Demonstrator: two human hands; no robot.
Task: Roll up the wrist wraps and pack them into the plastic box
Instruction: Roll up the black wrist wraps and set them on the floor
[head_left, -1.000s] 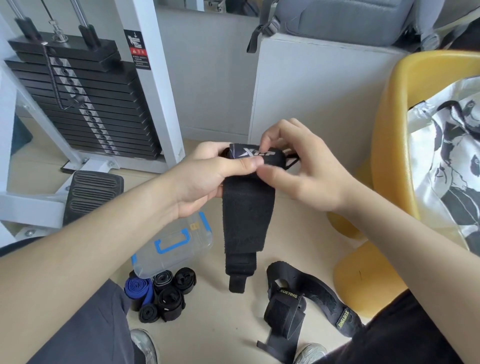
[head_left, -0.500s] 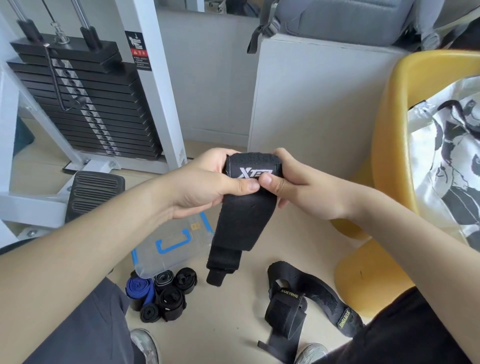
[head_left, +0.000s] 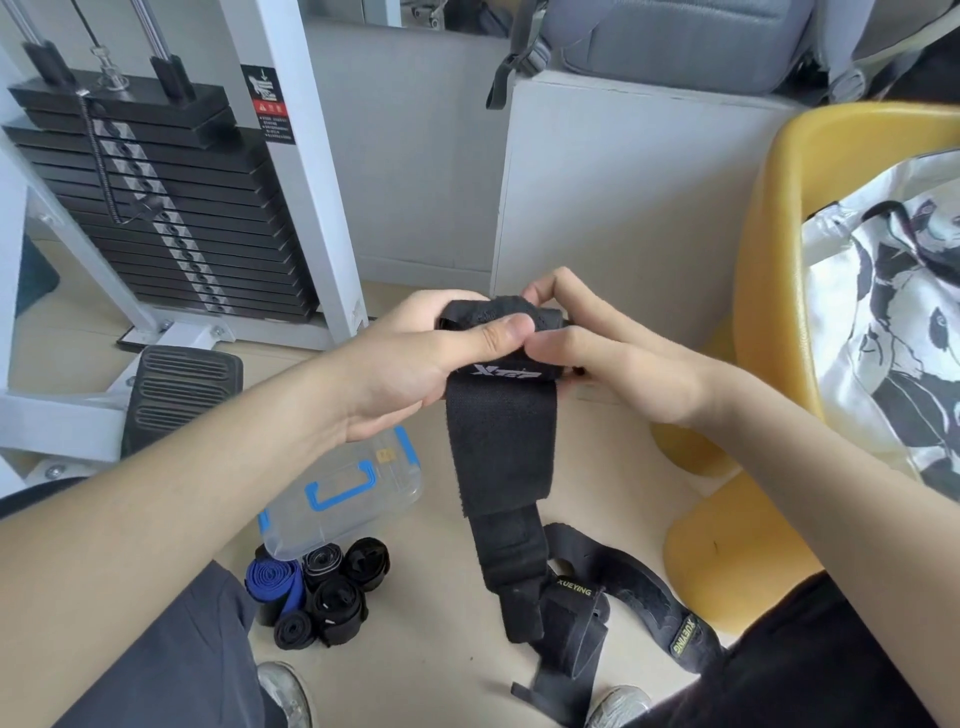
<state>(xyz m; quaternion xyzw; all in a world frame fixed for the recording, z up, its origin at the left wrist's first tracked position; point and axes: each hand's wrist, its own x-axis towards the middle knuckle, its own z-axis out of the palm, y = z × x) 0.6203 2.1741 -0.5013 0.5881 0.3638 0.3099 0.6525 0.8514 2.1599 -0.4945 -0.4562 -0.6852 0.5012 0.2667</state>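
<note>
Mid-air above floor: long black elastic-fabric wrist wrap (head_left: 501, 447), top end coiled, tail hanging loose. Gripped at coil by left hand (head_left: 415, 364), thumb pressing on top; pinched from other side by right hand (head_left: 623, 374), fingers curled. Clear plastic box with blue latches (head_left: 343, 499) on floor below-left, lid seemingly on, beside pile of finished rolls (head_left: 322, 592). Risks: slack thumb pressure, so springy coil unwinds; skewed feeding, so cone-shaped roll, poor fit in box.

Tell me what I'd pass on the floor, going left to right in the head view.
Ribbed black footplate → plastic box → loose wrist wraps → yellow chair.
</note>
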